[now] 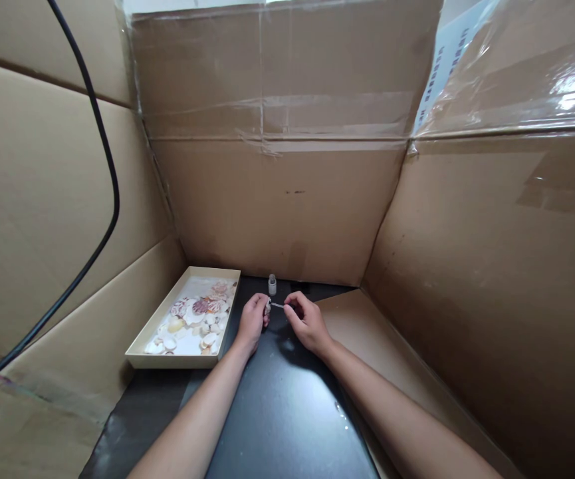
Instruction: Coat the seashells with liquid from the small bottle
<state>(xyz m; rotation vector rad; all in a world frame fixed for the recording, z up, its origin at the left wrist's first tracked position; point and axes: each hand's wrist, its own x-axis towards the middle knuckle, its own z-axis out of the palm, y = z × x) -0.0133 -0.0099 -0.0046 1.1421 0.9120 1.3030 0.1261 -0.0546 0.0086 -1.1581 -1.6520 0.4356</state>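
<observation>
My left hand [253, 322] is closed around a small pale object [268, 307], perhaps a shell, held upright near the middle of the dark table. From the right, my right hand [308, 322] pinches a thin, light-coloured stick [278, 305] whose tip points at the pale object. Whether the tip touches it is too small to tell. Just beyond my hands stands a small glass bottle [272, 286] with whitish contents.
A cream tray [172, 361] holding several shells [200, 305] lies to the left. Cardboard walls [287, 213] enclose the dark table [287, 412]. A cardboard sheet [361, 326] lies at the right. A black cable [115, 193] hangs at the left.
</observation>
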